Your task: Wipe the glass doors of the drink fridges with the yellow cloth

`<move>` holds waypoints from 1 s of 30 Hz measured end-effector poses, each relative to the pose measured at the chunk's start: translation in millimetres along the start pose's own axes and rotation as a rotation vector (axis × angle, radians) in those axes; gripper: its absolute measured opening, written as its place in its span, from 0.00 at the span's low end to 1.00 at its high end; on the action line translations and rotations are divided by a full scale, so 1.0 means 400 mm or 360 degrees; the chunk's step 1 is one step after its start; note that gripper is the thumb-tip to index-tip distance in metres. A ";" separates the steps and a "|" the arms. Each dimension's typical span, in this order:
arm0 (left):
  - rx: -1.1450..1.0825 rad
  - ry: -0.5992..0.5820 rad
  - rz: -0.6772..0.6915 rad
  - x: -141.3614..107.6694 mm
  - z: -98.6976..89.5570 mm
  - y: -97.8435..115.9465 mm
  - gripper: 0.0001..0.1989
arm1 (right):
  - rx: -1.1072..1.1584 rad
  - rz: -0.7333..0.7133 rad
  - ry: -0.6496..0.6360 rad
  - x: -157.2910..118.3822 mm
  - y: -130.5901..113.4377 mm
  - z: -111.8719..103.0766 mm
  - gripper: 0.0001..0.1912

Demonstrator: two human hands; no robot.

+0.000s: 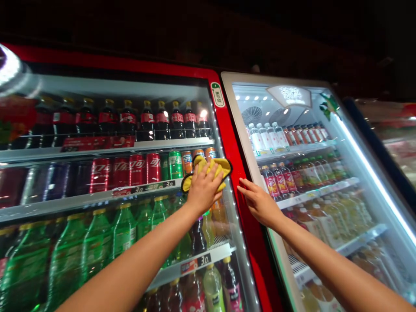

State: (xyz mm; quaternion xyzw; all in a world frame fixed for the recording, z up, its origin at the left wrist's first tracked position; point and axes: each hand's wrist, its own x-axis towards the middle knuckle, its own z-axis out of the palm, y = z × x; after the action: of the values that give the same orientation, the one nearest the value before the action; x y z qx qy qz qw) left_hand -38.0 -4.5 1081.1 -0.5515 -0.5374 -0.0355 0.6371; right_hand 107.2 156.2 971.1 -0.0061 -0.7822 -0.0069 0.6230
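A yellow cloth [212, 172] with a black edge lies bunched against the glass door [130, 91] of the red-framed drinks fridge. My left hand [203, 184] is on top of this cloth, its fingers over the folds, close to the right side of the door. Farther right, my right hand [260, 199] holds nothing, with fingers stretched out and slightly apart. Its fingertips are at the fridge's red frame [232, 151]; I cannot tell whether they touch it. The palm side of my left hand is hidden.
Behind the glass stand cola bottles [108, 115], red cans [136, 169] and green bottles [94, 238] on shelves. To the right is a second, pale-framed fridge [230, 82] with several shelves of bottled drinks. A bright reflection [13, 71] shows at the upper left.
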 end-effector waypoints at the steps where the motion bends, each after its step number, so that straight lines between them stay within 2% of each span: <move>1: -0.0014 -0.0043 0.0088 -0.007 0.005 0.008 0.28 | 0.0036 0.0013 -0.0018 -0.006 0.006 -0.001 0.30; 3: -0.0026 -0.0057 0.0069 0.019 0.007 0.008 0.28 | 0.0095 0.0060 0.0004 -0.001 0.013 -0.006 0.30; 7: -0.0030 0.0118 -0.0440 0.153 0.000 0.010 0.26 | 0.0200 0.0162 0.0281 0.046 0.008 -0.037 0.29; 8: -0.0044 0.0134 -0.0485 0.173 0.004 0.022 0.26 | 0.0234 0.0167 0.0367 0.056 0.004 -0.048 0.28; 10: -0.0084 0.0083 -0.0356 0.177 0.019 0.058 0.25 | 0.0300 0.0159 0.0510 0.065 -0.003 -0.072 0.26; 13: -0.0112 -0.0044 0.0053 0.135 0.046 0.101 0.24 | 0.0358 0.0168 0.0638 0.064 -0.007 -0.101 0.25; 16: -0.0091 -0.0116 0.0251 0.151 0.049 0.088 0.26 | 0.0349 0.0203 0.0668 0.070 0.000 -0.114 0.24; 18: -0.0076 -0.0138 0.0207 0.212 0.037 0.058 0.27 | 0.0324 0.0219 0.0658 0.080 0.006 -0.114 0.24; 20: -0.0065 -0.0103 0.0017 0.276 0.025 0.035 0.26 | 0.0299 0.0246 0.0630 0.089 0.011 -0.110 0.24; 22: -0.0065 -0.0057 -0.0147 0.301 0.021 0.033 0.25 | 0.0277 0.0273 0.0576 0.085 0.017 -0.107 0.24; 24: -0.0070 -0.0045 -0.0146 0.266 0.028 0.053 0.25 | 0.0254 0.0295 0.0534 0.069 0.023 -0.106 0.24; 28: -0.0085 -0.0115 0.0212 0.112 0.054 0.121 0.29 | 0.0224 0.0340 0.0541 0.031 0.034 -0.107 0.23; 30: -0.0078 -0.0168 0.0344 0.081 0.061 0.140 0.30 | 0.0233 0.0345 0.0574 0.028 0.034 -0.104 0.22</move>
State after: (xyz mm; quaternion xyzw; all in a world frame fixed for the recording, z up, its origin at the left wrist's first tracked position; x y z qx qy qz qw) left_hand -4.4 52.9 1062.9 -0.6226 -0.5066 0.0494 0.5944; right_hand 145.3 169.2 991.4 -0.0436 -0.6513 0.1160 0.7486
